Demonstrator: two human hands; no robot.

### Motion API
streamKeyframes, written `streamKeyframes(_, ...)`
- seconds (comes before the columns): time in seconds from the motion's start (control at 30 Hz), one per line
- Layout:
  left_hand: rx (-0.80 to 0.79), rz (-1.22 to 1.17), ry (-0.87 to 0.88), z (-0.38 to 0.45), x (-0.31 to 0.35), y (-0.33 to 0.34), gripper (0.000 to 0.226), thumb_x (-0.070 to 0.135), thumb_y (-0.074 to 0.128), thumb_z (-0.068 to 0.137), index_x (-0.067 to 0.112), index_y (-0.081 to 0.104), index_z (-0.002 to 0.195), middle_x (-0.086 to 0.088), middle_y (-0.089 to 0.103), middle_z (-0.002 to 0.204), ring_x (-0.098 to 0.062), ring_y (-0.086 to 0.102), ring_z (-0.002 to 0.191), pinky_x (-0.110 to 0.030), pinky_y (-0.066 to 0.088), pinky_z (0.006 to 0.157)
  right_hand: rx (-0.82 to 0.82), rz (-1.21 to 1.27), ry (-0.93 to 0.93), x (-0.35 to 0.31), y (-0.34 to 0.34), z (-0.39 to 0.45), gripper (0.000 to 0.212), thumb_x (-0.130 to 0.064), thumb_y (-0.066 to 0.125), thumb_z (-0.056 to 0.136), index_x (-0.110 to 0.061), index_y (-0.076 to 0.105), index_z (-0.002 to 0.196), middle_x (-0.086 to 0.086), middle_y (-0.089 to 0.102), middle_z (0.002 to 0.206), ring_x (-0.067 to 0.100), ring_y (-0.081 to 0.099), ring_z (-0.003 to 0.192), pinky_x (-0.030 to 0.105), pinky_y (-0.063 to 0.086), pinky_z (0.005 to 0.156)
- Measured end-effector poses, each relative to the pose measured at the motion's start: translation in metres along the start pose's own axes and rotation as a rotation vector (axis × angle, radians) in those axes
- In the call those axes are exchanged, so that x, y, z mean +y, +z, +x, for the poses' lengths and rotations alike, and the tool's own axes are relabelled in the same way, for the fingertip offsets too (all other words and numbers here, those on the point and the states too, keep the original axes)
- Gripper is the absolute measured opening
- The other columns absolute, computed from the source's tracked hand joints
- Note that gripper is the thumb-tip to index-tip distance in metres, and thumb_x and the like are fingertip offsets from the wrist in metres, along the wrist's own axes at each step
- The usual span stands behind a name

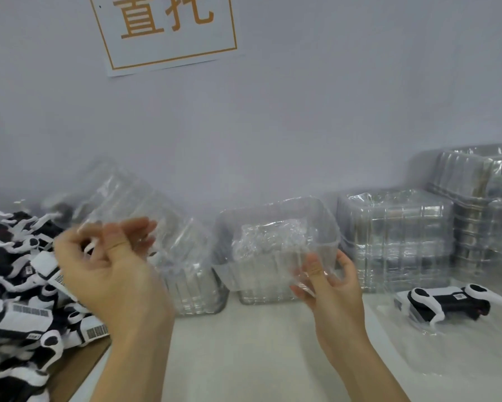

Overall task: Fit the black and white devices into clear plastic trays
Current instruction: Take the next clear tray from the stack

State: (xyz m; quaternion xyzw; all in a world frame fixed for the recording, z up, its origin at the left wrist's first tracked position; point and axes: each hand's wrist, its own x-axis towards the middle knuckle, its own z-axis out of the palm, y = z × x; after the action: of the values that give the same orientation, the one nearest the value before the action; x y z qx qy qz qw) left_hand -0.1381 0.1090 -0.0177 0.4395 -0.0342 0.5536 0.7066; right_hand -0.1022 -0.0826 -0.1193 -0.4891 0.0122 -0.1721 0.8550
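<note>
My right hand (328, 281) pinches the near corner of a clear plastic tray (276, 239), held tilted above the table. My left hand (110, 265) is raised with fingers curled at the edge of another clear tray (122, 198), blurred by motion; I cannot tell whether it grips that tray. A heap of black and white devices (15, 288) fills a cardboard box at the left. One black and white device (450, 304) sits in a clear tray (447, 352) lying on the table at the right.
Stacks of clear trays (395, 239) line the wall at centre and right, with taller stacks (482, 204) in the far right corner. A white sign with orange characters (165, 27) hangs on the wall. The white table (244, 358) runs between my arms.
</note>
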Motion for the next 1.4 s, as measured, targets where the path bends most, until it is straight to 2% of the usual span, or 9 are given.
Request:
streamKeyframes(0.17, 0.12, 0.002, -0.117, 0.001, -0.006, -0.039, 0.032, 0.001, 0.043, 0.101, 0.029, 0.047, 0.087, 0.002, 0.07, 0.069, -0.017, 0.071, 0.073, -0.024, 0.056, 0.07, 0.033, -0.098, 0.103, -0.01, 0.0, -0.001, 0.085, -0.059, 0.073, 0.067, -0.013, 0.05, 0.135, 0.005, 0.069, 0.111, 0.019, 0.075, 0.073, 0.025, 0.054, 0.054)
streamKeyframes(0.47, 0.172, -0.031, -0.129, 0.01, -0.002, -0.049, 0.032, 0.0, 0.044, 0.102, 0.028, 0.049, 0.088, 0.0, 0.07, 0.073, -0.018, 0.071, 0.077, -0.023, 0.055, 0.067, -0.054, 0.115, 0.23, -0.023, 0.011, -0.007, 0.035, -0.039, 0.073, 0.08, -0.014, 0.051, 0.09, -0.005, 0.05, 0.055, 0.007, 0.054, 0.049, 0.016, 0.05, 0.048)
streamKeyframes(0.57, 0.12, -0.013, -0.13, 0.006, -0.001, -0.044, 0.034, -0.002, 0.041, 0.103, 0.028, 0.047, 0.088, 0.001, 0.071, 0.069, -0.018, 0.071, 0.073, -0.023, 0.055, 0.066, -0.136, 0.207, 0.228, -0.021, 0.016, -0.011, 0.052, -0.027, 0.072, 0.079, -0.007, 0.053, 0.123, 0.004, 0.074, 0.088, 0.012, 0.073, 0.08, 0.025, 0.059, 0.071)
streamKeyframes(0.67, 0.068, 0.0, -0.15, 0.004, -0.001, -0.042, 0.031, 0.001, 0.043, 0.104, 0.027, 0.048, 0.088, -0.001, 0.071, 0.071, -0.018, 0.071, 0.074, -0.024, 0.054, 0.065, -0.199, 0.262, 0.238, -0.02, 0.017, -0.014, 0.094, -0.018, 0.073, 0.075, -0.027, 0.025, 0.155, 0.008, 0.064, 0.132, 0.021, 0.068, 0.112, 0.04, 0.05, 0.096)
streamKeyframes(0.93, -0.044, -0.085, -0.36, -0.008, -0.001, -0.03, 0.028, 0.003, 0.043, 0.104, 0.022, 0.048, 0.084, -0.002, 0.07, 0.068, -0.016, 0.071, 0.069, -0.028, 0.052, 0.069, -0.269, -0.139, 0.283, -0.017, 0.021, -0.019, 0.036, -0.033, 0.066, 0.089, -0.024, 0.062, 0.124, 0.003, 0.075, 0.111, 0.025, 0.073, 0.1, 0.041, 0.056, 0.082)
streamKeyframes(1.1, -0.246, -0.271, -0.668, -0.024, -0.007, -0.019, 0.013, 0.004, 0.052, 0.088, 0.015, 0.048, 0.08, -0.005, 0.062, 0.064, -0.017, 0.064, 0.06, -0.03, 0.054, 0.066, -0.36, -0.022, 0.513, -0.017, 0.029, -0.025, 0.065, -0.066, 0.059, 0.076, -0.017, 0.063, 0.119, 0.021, 0.069, 0.117, 0.042, 0.07, 0.1, 0.049, 0.057, 0.075)
streamKeyframes(1.2, -0.336, -0.276, -0.709, -0.034, -0.012, -0.016, 0.007, 0.01, 0.055, 0.079, 0.012, 0.048, 0.079, -0.008, 0.058, 0.061, -0.02, 0.06, 0.057, -0.029, 0.055, 0.059, -0.368, -0.017, 0.413, -0.019, 0.026, -0.022, 0.061, -0.052, 0.069, 0.07, -0.02, 0.061, 0.122, 0.018, 0.068, 0.114, 0.035, 0.072, 0.09, 0.041, 0.057, 0.067)
streamKeyframes(1.3, -0.319, -0.15, -0.638, -0.034, -0.018, -0.019, 0.014, 0.013, 0.053, 0.089, 0.013, 0.052, 0.075, -0.01, 0.057, 0.058, -0.023, 0.057, 0.053, -0.034, 0.047, 0.06, -0.297, -0.168, 0.308, -0.017, 0.019, -0.018, 0.086, -0.039, 0.078, 0.054, -0.025, 0.052, 0.135, 0.008, 0.067, 0.103, 0.023, 0.067, 0.075, 0.036, 0.054, 0.063)
streamKeyframes(1.4, -0.22, -0.014, -0.616, -0.02, -0.024, -0.03, 0.016, 0.012, 0.05, 0.093, 0.012, 0.055, 0.078, -0.007, 0.059, 0.061, -0.023, 0.057, 0.055, -0.037, 0.044, 0.065, -0.274, -0.28, 0.233, -0.02, 0.012, -0.015, 0.067, -0.027, 0.079, 0.067, -0.042, 0.057, 0.128, 0.009, 0.066, 0.1, 0.022, 0.064, 0.071, 0.042, 0.057, 0.07)
